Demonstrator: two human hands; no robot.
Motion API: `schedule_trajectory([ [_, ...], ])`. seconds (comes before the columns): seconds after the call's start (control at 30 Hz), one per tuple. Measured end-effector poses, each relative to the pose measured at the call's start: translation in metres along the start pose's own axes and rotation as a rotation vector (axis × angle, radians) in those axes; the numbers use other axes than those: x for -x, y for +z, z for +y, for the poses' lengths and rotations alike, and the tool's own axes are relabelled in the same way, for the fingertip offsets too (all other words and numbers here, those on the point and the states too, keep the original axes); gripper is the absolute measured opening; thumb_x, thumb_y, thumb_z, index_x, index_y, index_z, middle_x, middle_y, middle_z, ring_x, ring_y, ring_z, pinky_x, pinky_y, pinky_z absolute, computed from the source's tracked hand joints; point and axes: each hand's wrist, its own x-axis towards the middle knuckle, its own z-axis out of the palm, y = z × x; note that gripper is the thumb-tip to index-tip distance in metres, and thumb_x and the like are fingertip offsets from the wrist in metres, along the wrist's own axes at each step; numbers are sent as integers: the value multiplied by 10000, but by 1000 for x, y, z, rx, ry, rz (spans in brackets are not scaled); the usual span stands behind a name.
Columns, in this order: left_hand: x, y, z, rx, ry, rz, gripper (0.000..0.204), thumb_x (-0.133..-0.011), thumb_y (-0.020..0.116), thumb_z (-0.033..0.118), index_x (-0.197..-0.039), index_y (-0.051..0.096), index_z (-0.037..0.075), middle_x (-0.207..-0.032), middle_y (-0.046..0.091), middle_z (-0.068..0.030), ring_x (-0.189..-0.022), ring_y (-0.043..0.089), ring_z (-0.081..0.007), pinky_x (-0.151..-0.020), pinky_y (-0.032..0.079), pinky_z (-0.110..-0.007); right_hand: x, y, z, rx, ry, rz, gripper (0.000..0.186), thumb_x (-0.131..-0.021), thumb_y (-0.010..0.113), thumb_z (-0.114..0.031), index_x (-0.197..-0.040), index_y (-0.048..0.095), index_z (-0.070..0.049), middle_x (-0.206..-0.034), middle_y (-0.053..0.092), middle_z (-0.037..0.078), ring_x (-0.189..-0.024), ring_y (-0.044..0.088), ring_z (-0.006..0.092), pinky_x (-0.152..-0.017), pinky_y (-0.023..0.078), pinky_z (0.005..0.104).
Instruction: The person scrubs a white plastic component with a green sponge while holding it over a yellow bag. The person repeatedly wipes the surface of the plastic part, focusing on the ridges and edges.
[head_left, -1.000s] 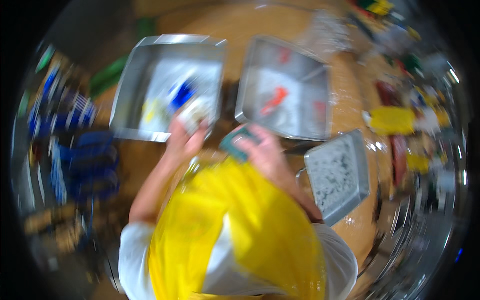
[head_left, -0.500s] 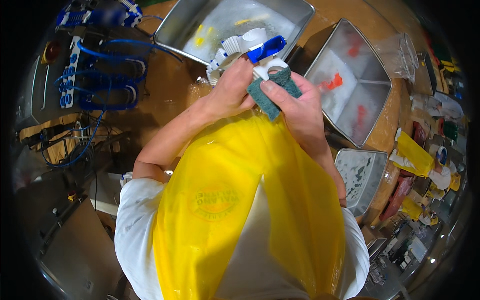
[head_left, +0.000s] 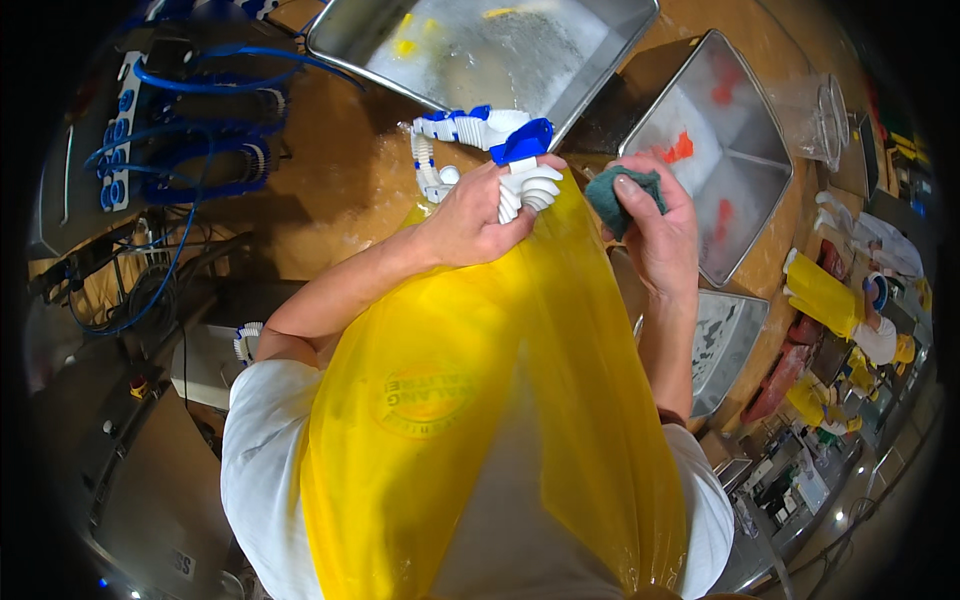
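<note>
Near the top centre of the frame, the left hand (head_left: pixel 470 205) wraps its fingers tight around a white ribbed plastic part (head_left: pixel 490 150) with blue fittings, lifting it clear of the wooden bench (head_left: pixel 330 170), apparently so its ridges face the other hand. Just right of it, the right hand (head_left: pixel 660 225) pinches a dark green scouring pad (head_left: pixel 620 195) between thumb and fingers, close beside the part, seemingly ready to rub. Soapy metal trays (head_left: pixel 600 55) sit directly above, within reach, and a yellow apron (head_left: pixel 520 400) covers the person's front.

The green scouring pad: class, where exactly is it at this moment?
In the head view, the green scouring pad sits upper right of centre, pinched in the right hand, beside the white and blue ribbed part held by the left hand.
</note>
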Motion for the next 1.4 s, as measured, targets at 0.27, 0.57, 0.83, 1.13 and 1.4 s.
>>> schedule_trajectory([
  [0.27,3,2,-6,-15,56,-134,372,-895,630,27,-1265,668,31,-1026,704,-67,-965,662,-174,-863,532,-361,-24,27,9,311,-24,-70,220,-903,818,-169,-1015,699,-22,-863,690,-17,-756,615,72,-696,510,264],
  [0.57,6,-6,-4,685,-350,-54,453,-1081,466,330,-1213,725,-17,-1034,775,-122,-962,717,-188,-920,547,-343,-18,-29,28,360,-149,8,135,-980,765,-77,-1087,708,-18,-1065,704,28,-974,630,108,-880,523,284],
  [0.83,4,3,6,841,-499,-84,347,-1035,472,253,-1056,680,-23,-968,752,-157,-891,736,-223,-857,577,-347,-13,-4,2,427,-436,-317,168,-931,766,29,-1081,690,36,-1122,660,92,-1062,634,170,-935,516,304],
  [1.13,11,11,-11,343,3,-107,288,-1070,524,233,-997,672,-3,-965,755,-161,-835,711,-298,-815,554,-419,-5,3,14,530,-310,-104,261,-865,859,-6,-1102,753,9,-1091,682,53,-895,639,123,-789,525,264],
  [1.4,6,8,22,449,-314,-187,378,-1039,509,291,-929,689,-23,-865,751,-119,-803,729,-217,-766,564,-352,-3,25,13,797,-610,-81,160,-940,806,-93,-1035,752,24,-862,722,94,-738,628,142,-680,508,299],
])
